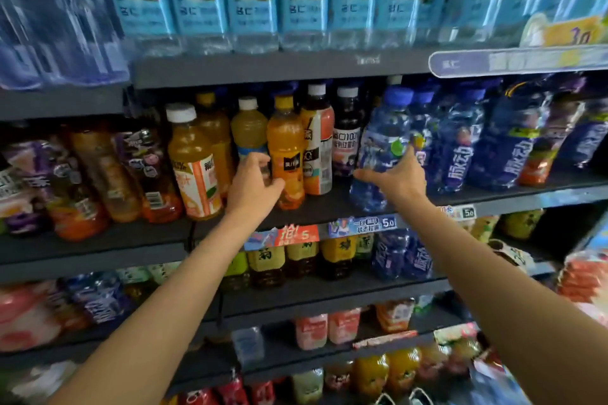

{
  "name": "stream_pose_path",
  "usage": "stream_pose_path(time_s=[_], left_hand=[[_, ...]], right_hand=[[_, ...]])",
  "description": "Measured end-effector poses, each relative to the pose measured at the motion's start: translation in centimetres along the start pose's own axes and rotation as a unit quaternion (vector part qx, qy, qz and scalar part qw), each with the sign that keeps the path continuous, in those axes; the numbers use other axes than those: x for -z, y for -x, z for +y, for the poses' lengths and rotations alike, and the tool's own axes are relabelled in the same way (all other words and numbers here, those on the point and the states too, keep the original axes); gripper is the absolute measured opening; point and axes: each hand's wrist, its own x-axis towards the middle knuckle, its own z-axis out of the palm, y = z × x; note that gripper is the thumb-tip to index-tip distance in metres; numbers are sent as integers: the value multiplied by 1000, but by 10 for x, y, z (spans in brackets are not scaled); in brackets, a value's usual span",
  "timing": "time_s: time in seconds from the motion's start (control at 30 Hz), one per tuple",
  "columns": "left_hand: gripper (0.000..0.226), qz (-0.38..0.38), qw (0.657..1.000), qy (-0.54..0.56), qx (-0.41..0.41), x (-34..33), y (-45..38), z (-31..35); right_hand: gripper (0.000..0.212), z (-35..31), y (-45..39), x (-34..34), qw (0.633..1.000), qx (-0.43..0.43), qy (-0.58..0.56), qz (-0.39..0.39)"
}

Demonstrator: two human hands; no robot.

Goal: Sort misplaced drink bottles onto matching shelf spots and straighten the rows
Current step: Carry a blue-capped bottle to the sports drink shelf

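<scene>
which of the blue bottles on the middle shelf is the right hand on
The leftmost blue bottle, tilted beside the dark white-capped bottle. The right hand touches its front; the others stand untouched further right.

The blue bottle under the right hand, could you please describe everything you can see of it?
The blue bottle is clear blue-tinted plastic with a blue screw cap and a printed wrap bearing a green dot. It stands at the front of the middle shelf, tilted with its top to the right, beside other blue bottles. The right hand touches its lower front with spread fingers.
</scene>
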Motion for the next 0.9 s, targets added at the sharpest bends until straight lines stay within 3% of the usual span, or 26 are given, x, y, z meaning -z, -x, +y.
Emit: stream_pose_path(time_s=[0.23, 0.47, 0.53, 0.6, 0.67, 0.7, 0.8, 0.9], left_hand=[[31, 14, 999, 20, -43, -31, 11, 22], [53, -102, 994, 38, -24, -70, 4, 28], [65, -136, 989, 49, -10, -82, -1, 29], [74, -157, 986, 51, -1, -93, -9, 31], [79, -151, 988, 43, 6, -100, -17, 34], [80, -145, 989, 38, 9, -103, -21, 35], [76, -112, 994, 16, 11, -113, -29, 38], [72, -80, 996, 23, 16, -130, -28, 47]], right_hand=[[98, -4, -17, -38, 989, 65, 90, -93], [72, 2, -30, -17, 969, 119, 135, -167], [63, 9, -37, 7, 972, 150, 130, -128], [47, 17, -41, 34, 984, 170, 60, 4], [47, 23, -47, 56, 981, 161, 28, 110], [54, 27, -50, 61, 982, 145, 42, 111], [77, 40, -59, 57, 989, 109, 102, 15], [79, 46, -62, 44, 984, 121, 127, 13]])
